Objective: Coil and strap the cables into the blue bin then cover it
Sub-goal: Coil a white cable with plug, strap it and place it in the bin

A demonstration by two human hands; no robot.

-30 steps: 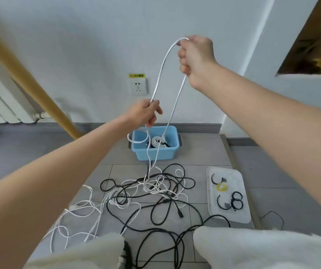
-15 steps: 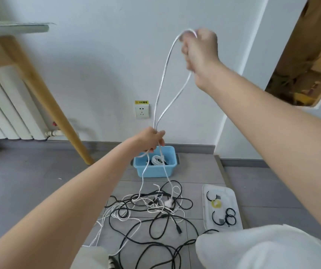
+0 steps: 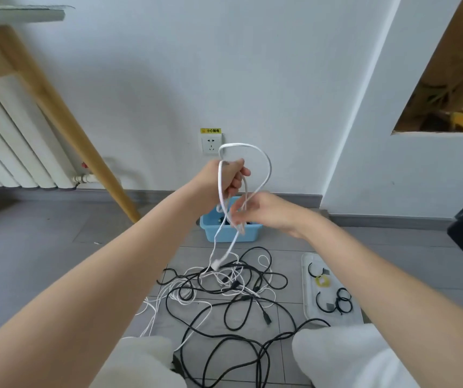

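White cable loop held above the blue bin.

Left hand grips the white cable in a closed fist; right hand pinches its hanging strands just below. Blue bin sits behind, against the wall, partly hidden by both hands. Tangled black cables cover the floor in front; white lid with black straps lies right.

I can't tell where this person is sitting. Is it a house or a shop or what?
Probably a room in a home, with the person on the tiled floor. A white radiator and a wall socket line the wall, and a wooden table leg stands nearby.
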